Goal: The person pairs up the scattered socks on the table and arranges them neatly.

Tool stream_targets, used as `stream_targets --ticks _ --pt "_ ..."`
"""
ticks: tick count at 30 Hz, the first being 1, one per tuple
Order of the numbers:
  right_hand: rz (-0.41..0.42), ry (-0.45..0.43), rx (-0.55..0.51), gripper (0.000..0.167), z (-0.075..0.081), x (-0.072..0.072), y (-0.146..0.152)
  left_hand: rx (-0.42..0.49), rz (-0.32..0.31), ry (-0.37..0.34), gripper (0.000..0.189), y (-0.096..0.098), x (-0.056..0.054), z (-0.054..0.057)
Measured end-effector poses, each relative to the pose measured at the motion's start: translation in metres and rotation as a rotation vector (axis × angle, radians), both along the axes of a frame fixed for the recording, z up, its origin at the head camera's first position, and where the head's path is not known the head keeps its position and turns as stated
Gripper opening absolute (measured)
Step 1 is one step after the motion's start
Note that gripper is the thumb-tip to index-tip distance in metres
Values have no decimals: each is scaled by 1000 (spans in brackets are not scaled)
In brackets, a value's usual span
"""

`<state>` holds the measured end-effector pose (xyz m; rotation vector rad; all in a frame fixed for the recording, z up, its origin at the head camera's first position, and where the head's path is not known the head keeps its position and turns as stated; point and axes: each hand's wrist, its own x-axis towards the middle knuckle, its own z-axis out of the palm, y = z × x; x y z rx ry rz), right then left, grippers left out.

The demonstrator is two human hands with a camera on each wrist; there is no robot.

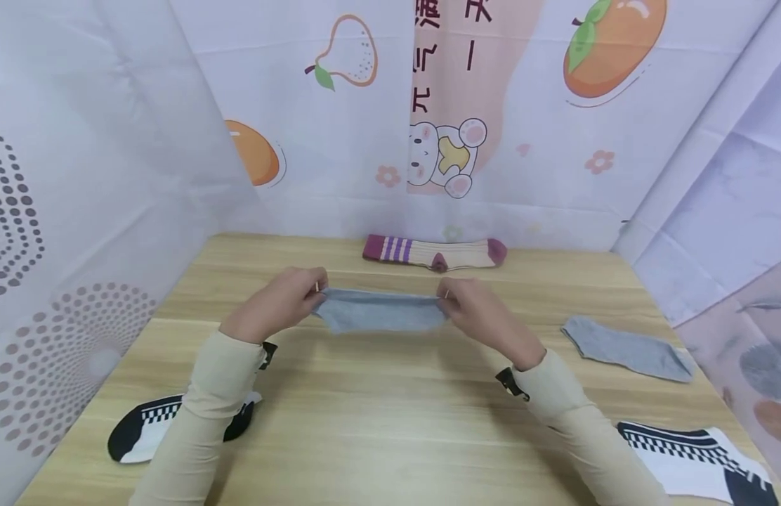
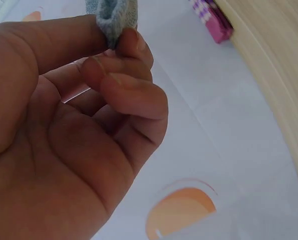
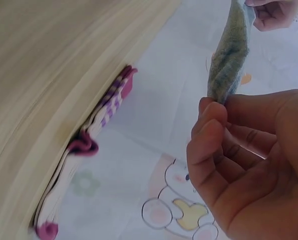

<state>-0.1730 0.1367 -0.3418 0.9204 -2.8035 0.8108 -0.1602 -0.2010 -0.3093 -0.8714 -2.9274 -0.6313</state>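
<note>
A grey-blue sock (image 1: 381, 313) hangs stretched between both hands above the wooden table. My left hand (image 1: 288, 299) pinches its left end between thumb and fingers; in the left wrist view the edge of the sock (image 2: 116, 20) shows at the fingertips. At the other end, my right hand (image 1: 482, 313) pinches the sock, and the right wrist view shows the fabric (image 3: 231, 55) running up from thumb and fingers toward the left hand. A second grey sock (image 1: 627, 348) lies flat at the right of the table.
One cream sock with maroon and purple parts (image 1: 450, 253) lies at the table's back edge. Black-and-white socks lie at the front: one (image 1: 153, 422) partly behind the left sleeve, another (image 1: 694, 460) beside the right sleeve. Printed cloth (image 1: 340, 140) hangs around the table (image 1: 390, 436).
</note>
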Motion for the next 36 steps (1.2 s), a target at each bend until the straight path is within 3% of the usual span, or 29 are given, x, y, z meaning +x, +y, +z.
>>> stream_targets --ticks 8,19,26,31,36 --pt "-27 -23 20 4 -1 16 30 -14 -44 -1 7 24 5 -5" --pt "-80 -54 85 7 -1 37 87 -42 -168 70 6 85 6 -7" --pt "-40 -111 133 12 -2 45 109 -27 -214 15 7 115 6 -15" --pt "24 -74 190 11 -7 40 112 -49 -235 5 8 132 1 -28" --pt "27 -49 252 13 -18 35 112 -120 -222 -95 8 144 -5 -42"
